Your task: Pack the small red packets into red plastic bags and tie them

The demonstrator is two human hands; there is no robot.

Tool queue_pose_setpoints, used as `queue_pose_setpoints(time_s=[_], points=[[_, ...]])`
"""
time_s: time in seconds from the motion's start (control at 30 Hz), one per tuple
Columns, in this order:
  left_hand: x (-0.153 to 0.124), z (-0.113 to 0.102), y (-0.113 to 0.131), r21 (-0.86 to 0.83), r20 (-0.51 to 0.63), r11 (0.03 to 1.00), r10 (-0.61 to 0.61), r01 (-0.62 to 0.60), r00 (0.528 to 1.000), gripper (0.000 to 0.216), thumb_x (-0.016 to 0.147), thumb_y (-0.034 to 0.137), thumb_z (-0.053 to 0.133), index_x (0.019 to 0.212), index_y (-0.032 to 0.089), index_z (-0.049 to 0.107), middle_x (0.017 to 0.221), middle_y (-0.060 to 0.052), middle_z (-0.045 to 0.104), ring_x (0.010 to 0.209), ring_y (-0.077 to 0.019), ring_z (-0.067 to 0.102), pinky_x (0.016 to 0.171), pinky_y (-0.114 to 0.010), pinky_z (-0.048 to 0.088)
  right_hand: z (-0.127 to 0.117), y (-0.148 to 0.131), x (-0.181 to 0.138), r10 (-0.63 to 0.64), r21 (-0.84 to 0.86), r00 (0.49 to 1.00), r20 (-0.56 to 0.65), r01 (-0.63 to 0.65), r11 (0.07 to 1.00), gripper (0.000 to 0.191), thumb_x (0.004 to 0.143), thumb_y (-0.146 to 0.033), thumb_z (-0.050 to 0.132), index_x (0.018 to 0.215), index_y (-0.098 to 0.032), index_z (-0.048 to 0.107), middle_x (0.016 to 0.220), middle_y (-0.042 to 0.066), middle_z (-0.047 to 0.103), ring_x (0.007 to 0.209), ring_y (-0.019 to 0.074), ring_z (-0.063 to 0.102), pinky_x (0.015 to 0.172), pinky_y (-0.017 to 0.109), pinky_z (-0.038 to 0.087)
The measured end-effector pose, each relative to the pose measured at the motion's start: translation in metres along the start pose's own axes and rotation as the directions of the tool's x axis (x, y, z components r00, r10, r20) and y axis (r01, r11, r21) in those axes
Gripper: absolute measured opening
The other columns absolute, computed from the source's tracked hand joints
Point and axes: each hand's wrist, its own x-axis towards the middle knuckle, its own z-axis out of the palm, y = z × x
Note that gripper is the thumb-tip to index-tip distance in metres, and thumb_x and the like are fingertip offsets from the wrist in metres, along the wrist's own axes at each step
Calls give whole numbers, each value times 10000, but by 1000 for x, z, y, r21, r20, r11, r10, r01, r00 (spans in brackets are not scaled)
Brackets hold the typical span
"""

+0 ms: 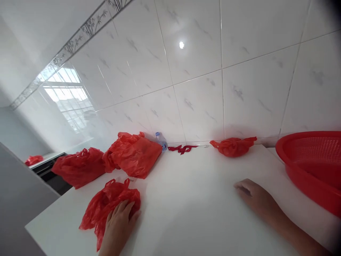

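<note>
Red plastic bag, crumpled, lies on a white counter at the lower left of the frame. The left hand rests on it, fingers over the plastic, thumb apart; whether its grip clasps the bag, I cannot tell. At lower right, the right hand is loosely curled, its grip narrow, contents hidden, near a red basket at the right edge. Farther back, fuller red bags stand left of centre beside a bottle; behind rises a tiled wall.
</note>
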Motion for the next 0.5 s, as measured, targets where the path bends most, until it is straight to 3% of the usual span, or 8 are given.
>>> queue_pose_setpoints(time_s=[0.1, 0.2, 0.3, 0.5], points=[[17, -16, 0, -10, -149, 1000, 14, -16, 989, 441, 869, 471, 355, 1144, 232, 603, 1308, -93, 546, 1257, -305, 445, 1044, -512, 307, 3, 2, 1, -14, -25, 1000, -9, 14, 1000, 222, 796, -378, 447, 851, -257, 624, 962, 16, 655, 853, 206, 610, 707, 314, 476], [51, -36, 5, -79, -290, 995, 30, -55, 957, 376, 864, 444, 409, 1155, 260, 562, 1334, -88, 501, 1269, -310, 418, 1051, -521, 288, 3, 2, 2, -26, -36, 999, -26, 26, 999, 229, 793, -380, 447, 844, -251, 629, 953, 26, 654, 844, 213, 608, 700, 321, 475], [98, -55, 7, -315, -308, 949, -74, -28, 948, 464, 798, 428, 536, 1207, 210, 513, 1387, -136, 417, 1284, -334, 386, 1013, -486, 357, 3, 3, 2, -38, -20, 999, -29, 38, 999, 235, 786, -388, 453, 843, -249, 634, 951, 36, 653, 838, 221, 609, 703, 328, 476], [183, -94, 7, -430, -368, 903, -187, 12, 911, 767, 796, 435, 573, 1400, 119, 221, 1427, -208, 349, 1336, -333, 315, 1031, -447, 361, 1, 2, 3, -15, -3, 1000, -16, 15, 1000, 236, 787, -399, 449, 828, -264, 637, 961, 27, 657, 856, 223, 614, 716, 329, 483]])
